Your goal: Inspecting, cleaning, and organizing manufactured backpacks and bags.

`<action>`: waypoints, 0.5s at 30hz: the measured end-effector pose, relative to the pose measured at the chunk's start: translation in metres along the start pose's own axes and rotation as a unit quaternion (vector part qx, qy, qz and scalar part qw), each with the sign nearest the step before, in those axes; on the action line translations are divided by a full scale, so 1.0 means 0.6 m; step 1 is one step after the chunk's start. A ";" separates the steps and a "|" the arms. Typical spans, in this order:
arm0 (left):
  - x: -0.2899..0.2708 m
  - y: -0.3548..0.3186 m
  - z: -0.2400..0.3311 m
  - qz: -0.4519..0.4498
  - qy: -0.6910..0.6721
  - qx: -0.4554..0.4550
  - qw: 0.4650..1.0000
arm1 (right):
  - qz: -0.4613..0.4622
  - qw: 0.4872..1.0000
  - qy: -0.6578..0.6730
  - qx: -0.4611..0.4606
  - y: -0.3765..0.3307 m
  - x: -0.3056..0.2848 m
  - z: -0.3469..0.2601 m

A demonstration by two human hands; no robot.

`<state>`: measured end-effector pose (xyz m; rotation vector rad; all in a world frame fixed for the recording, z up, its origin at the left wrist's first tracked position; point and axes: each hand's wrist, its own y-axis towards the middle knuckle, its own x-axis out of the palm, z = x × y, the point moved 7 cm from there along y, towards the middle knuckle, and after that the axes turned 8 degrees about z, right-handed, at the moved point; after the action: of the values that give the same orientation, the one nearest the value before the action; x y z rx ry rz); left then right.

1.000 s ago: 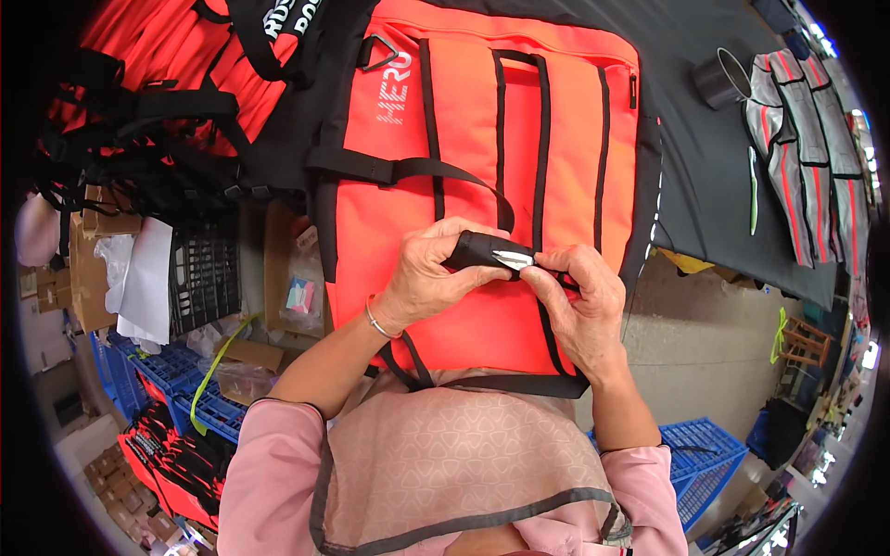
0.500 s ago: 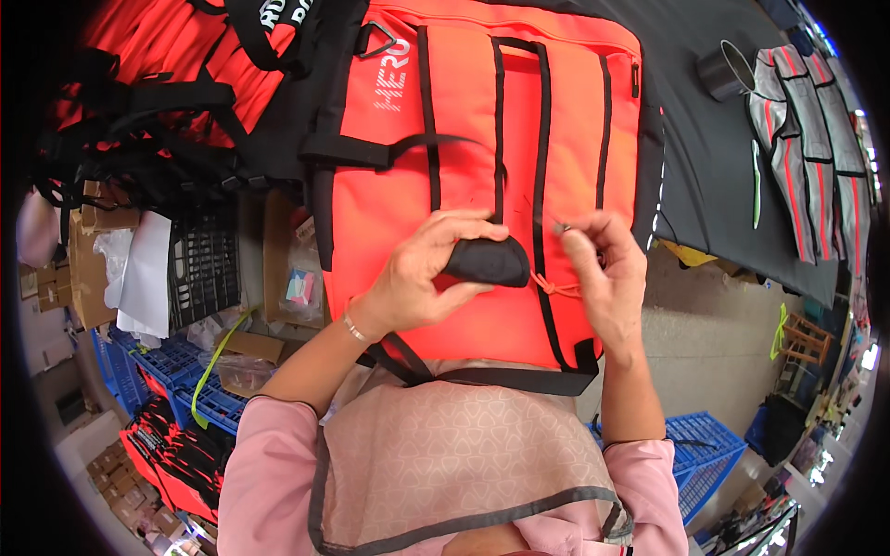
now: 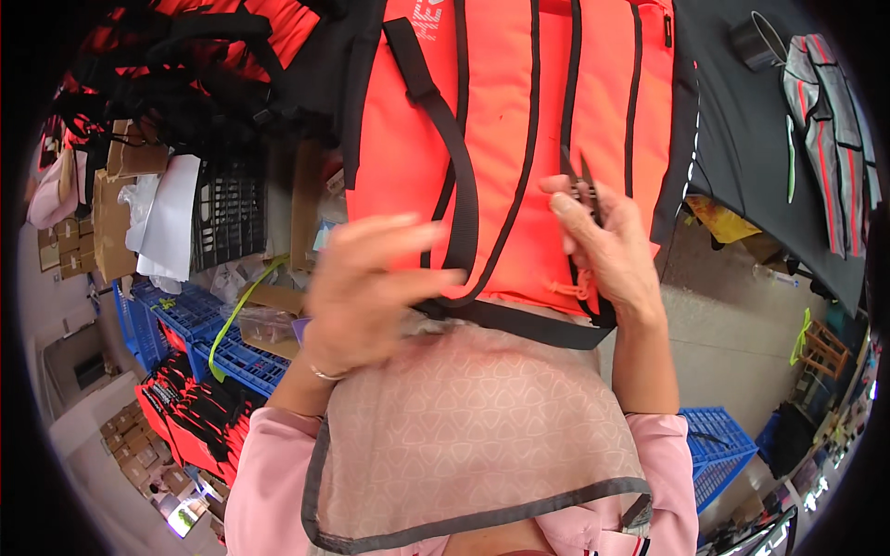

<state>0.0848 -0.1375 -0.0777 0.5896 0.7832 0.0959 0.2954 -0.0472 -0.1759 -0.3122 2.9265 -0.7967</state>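
An orange-red backpack (image 3: 510, 185) with black trim lies in front of me, its shoulder straps side up. My right hand (image 3: 607, 241) is closed round thread snips (image 3: 582, 185), blades pointing away from me. An orange cord loop (image 3: 570, 289) hangs from the snips below my fingers. My left hand (image 3: 366, 292), blurred by motion, is over the bag's lower left edge. Its fingers look stretched and apart, with nothing seen in them. Beside its fingertips a black webbing strap (image 3: 459, 176) curves down the bag. Another black strap (image 3: 533, 326) crosses the near edge by my apron (image 3: 473, 408).
Black straps and red bags (image 3: 232, 56) are piled at the far left. A black table (image 3: 742, 185) on the right holds a dark cup (image 3: 757, 42) and grey pieces with red stripes (image 3: 825, 139). Blue crates (image 3: 714, 449) stand low on both sides.
My left hand has let go of the black folded piece and moved left and down. The snips' blades now show in my right hand. The backpack sits higher in view.
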 end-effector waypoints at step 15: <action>0.034 -0.103 -0.090 -0.122 0.051 -0.379 0.916 | -0.016 0.990 -0.104 -0.090 0.041 0.088 0.059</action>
<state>0.0540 -0.1582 -0.1534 -0.2550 0.8414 0.1890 0.2449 -0.0554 -0.2208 -0.4295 2.8051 -0.4708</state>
